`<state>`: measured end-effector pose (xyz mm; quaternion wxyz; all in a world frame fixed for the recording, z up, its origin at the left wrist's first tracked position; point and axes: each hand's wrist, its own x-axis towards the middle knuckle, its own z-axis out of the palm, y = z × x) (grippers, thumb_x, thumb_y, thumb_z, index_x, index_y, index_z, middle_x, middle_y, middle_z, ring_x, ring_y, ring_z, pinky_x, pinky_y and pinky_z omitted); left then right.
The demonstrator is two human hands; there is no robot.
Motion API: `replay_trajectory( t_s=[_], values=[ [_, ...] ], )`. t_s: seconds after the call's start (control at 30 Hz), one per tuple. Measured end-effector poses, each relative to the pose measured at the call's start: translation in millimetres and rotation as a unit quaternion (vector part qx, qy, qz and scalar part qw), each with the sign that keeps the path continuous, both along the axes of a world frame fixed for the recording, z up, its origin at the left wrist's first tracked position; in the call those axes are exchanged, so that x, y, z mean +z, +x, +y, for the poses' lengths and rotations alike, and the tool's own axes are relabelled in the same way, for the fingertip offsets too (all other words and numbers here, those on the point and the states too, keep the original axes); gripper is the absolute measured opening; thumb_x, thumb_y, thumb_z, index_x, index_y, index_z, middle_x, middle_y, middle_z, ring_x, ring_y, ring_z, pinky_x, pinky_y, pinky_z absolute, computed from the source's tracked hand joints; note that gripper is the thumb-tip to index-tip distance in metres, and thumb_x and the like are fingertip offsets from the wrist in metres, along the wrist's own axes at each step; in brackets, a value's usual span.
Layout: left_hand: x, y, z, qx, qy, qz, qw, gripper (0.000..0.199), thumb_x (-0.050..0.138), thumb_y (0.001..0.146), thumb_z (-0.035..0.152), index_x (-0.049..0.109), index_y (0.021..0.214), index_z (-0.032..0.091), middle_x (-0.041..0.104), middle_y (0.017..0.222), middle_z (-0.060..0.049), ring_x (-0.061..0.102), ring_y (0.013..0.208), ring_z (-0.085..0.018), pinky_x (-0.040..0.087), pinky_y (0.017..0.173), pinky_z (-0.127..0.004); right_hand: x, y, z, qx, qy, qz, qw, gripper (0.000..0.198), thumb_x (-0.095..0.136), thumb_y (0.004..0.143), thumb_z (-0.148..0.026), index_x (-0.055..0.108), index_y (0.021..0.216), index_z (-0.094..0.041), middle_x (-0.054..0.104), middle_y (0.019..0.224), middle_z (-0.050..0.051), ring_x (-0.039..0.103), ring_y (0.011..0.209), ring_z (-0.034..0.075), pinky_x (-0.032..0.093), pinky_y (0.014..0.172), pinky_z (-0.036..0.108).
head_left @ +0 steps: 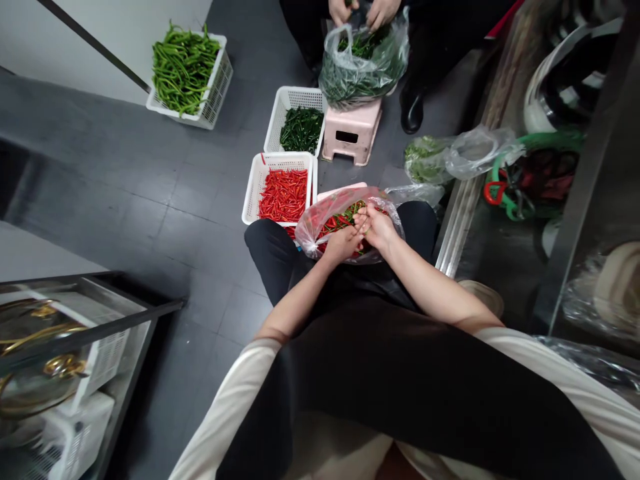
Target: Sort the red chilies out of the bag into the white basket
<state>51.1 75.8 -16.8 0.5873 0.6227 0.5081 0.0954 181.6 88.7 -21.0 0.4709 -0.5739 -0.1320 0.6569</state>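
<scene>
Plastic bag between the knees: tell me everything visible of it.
The plastic bag is thin, see-through and pinkish, its mouth spread open upward and its left end bunched into crinkled folds. Red chillies with green stems lie inside. It sits between the knees; what supports it is hidden. The left hand and right hand meet over the opening; contact with the film is unclear.

Slender red chillies (pixel 331 225) with green stems lie heaped inside an open, clear plastic bag (pixel 309 235).
</scene>
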Motion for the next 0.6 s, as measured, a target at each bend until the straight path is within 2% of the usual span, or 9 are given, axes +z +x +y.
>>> replay_trajectory(
  t_s=[0.1, 0.2, 0.33, 0.43, 0.5, 0.53, 0.6],
  values=[
    [-10.7, -7, -3, 0.033, -0.011, -0.018, 0.999, 0.015, 0.047, 0.086, 0.028, 0.050, 0.075, 0.018, 0.065, 0.067, -0.001, 0.061, 0.058, -0.012, 0.045, 0.060, -0.024, 5, 9, -11, 0.112, 0.007, -0.066, 0.992, 0.036, 0.067, 0.077, -0.049, 0.050, 0.071, -0.017, 0.056, 0.059, -0.001, 0.049, 0.050, 0.007, 0.035, 0.042, 0.016],
    [-14.7, -18, -4, 0.036, 0.004, -0.013, 0.999, 0.016, 0.049, 0.085, 0.029, 0.050, 0.074, 0.018, 0.064, 0.064, -0.001, 0.059, 0.058, -0.011, 0.044, 0.059, -0.023, 6, 16, -24, 0.198, -0.011, -0.049, 0.979, 0.035, 0.080, 0.065, -0.038, 0.053, 0.068, -0.015, 0.055, 0.055, -0.003, 0.046, 0.046, 0.005, 0.033, 0.040, 0.014],
    [-18.2, -21, -10, 0.030, -0.016, -0.035, 0.999, 0.013, 0.052, 0.083, 0.028, 0.051, 0.077, 0.017, 0.060, 0.061, 0.001, 0.054, 0.054, -0.010, 0.041, 0.055, -0.021, 0, 10, -35, 0.167, -0.030, 0.007, 0.985, 0.031, 0.079, 0.065, -0.033, 0.053, 0.069, -0.016, 0.056, 0.056, -0.004, 0.048, 0.046, 0.004, 0.040, 0.044, 0.014],
    [-15.2, -23, -13, -0.013, 0.028, -0.030, 0.999, 0.010, 0.053, 0.082, 0.026, 0.054, 0.079, 0.016, 0.058, 0.063, 0.002, 0.051, 0.055, -0.010, 0.040, 0.057, -0.022, -4, 6, -39, 0.191, -0.036, -0.033, 0.980, 0.032, 0.073, 0.073, -0.036, 0.050, 0.063, -0.016, 0.051, 0.052, -0.004, 0.044, 0.043, 0.004, 0.033, 0.039, 0.014],
    [-10.8, -27, -14, -0.077, 0.102, -0.021, 0.992, 0.007, 0.054, 0.081, 0.023, 0.057, 0.079, 0.017, 0.060, 0.069, 0.000, 0.051, 0.062, -0.010, 0.040, 0.063, -0.023, -5, 9, -37, 0.264, -0.045, -0.067, 0.961, 0.032, 0.066, 0.079, -0.040, 0.052, 0.063, -0.016, 0.048, 0.050, -0.003, 0.039, 0.040, 0.004, 0.029, 0.037, 0.016],
    [-8.7, -31, -13, -0.105, 0.137, -0.013, 0.985, 0.006, 0.054, 0.080, 0.022, 0.058, 0.080, 0.017, 0.060, 0.072, 0.000, 0.052, 0.065, -0.011, 0.040, 0.065, -0.023, -5, 13, -35, 0.316, -0.049, -0.094, 0.943, 0.031, 0.063, 0.081, -0.040, 0.054, 0.064, -0.016, 0.048, 0.051, -0.003, 0.039, 0.040, 0.005, 0.029, 0.038, 0.017],
    [-6.4, -38, -12, -0.130, 0.171, 0.012, 0.977, 0.007, 0.054, 0.080, 0.021, 0.060, 0.083, 0.018, 0.061, 0.074, 0.000, 0.053, 0.068, -0.012, 0.040, 0.068, -0.024, -3, 20, -25, 0.417, -0.048, -0.213, 0.882, 0.029, 0.065, 0.079, -0.039, 0.058, 0.065, -0.015, 0.051, 0.053, 0.000, 0.044, 0.045, 0.009, 0.033, 0.043, 0.020]
  ],
)
